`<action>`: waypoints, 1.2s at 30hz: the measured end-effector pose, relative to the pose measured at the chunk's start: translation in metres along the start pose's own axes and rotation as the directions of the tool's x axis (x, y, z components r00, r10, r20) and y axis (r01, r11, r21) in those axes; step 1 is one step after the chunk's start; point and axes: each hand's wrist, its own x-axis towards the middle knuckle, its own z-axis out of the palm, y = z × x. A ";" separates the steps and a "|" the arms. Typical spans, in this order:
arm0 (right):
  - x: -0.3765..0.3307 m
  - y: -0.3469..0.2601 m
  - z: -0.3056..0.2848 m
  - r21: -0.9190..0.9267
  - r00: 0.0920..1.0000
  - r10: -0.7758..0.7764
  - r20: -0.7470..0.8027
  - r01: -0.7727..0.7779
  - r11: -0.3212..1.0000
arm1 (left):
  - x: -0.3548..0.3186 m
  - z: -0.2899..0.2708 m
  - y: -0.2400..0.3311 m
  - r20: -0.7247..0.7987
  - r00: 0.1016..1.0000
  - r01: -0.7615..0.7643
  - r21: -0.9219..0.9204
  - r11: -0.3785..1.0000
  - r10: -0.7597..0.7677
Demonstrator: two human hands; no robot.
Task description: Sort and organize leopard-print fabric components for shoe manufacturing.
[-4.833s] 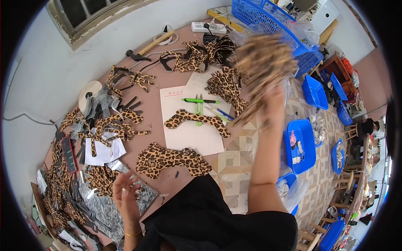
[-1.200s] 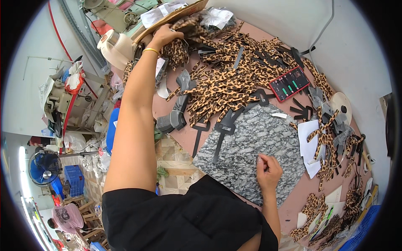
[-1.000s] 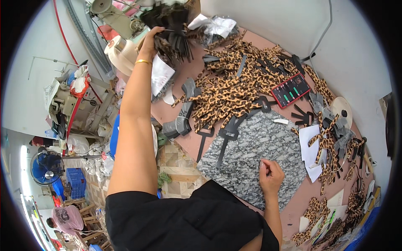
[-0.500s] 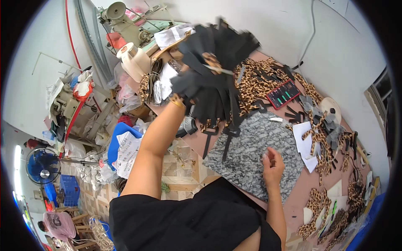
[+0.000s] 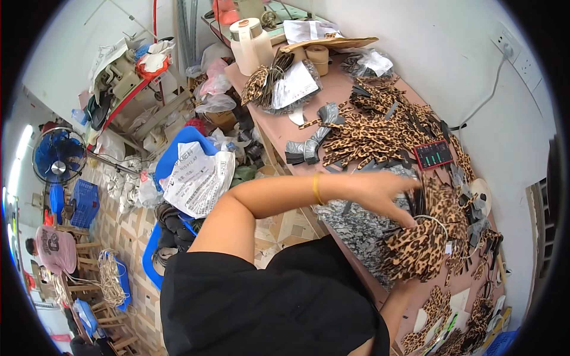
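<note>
A thick bundle of leopard-print strips, bound with a pale band, is over the right part of the work table. My left hand reaches across to its upper side, with thumb and fingers apart; the fingers are slightly blurred and the tips meet the dark strips there. My right hand is under the lower end of the bundle, which hides its fingers. Beneath the bundle lies a grey marbled slab. Loose leopard-print strips are heaped beyond my left hand.
A red case lies beside the heap. Grey-wrapped black strips rest near the table's left edge. Farther back stand a cream jug and a tape roll. A blue tub and a fan are at left; a person sits beyond.
My left hand has come down and right from over the table's far side. The banded bundle, black side showing before, now shows leopard print at right. The view has shifted.
</note>
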 end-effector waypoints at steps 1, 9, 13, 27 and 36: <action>0.004 0.003 -0.011 0.009 1.000 0.002 -0.023 -0.002 1.000 | -0.005 -0.012 -0.019 -0.171 0.984 -0.030 0.132 0.991 0.053; 0.023 0.017 -0.062 -0.054 0.998 -0.028 0.061 0.032 0.998 | -0.064 -0.118 -0.180 -0.822 0.569 0.751 0.514 0.414 -0.012; 0.019 0.015 -0.054 0.018 0.994 0.034 0.104 -0.036 0.999 | -0.014 -0.143 -0.217 -0.743 0.645 0.538 0.606 0.586 0.176; 0.019 0.012 -0.067 0.123 0.909 0.416 0.000 -0.413 0.903 | 0.160 -0.154 -0.293 -0.340 0.920 0.374 0.610 0.698 -0.195; 0.022 0.012 -0.046 0.196 0.942 0.259 0.215 -0.301 0.933 | 0.150 -0.144 -0.296 -0.342 0.940 0.306 0.847 0.435 0.005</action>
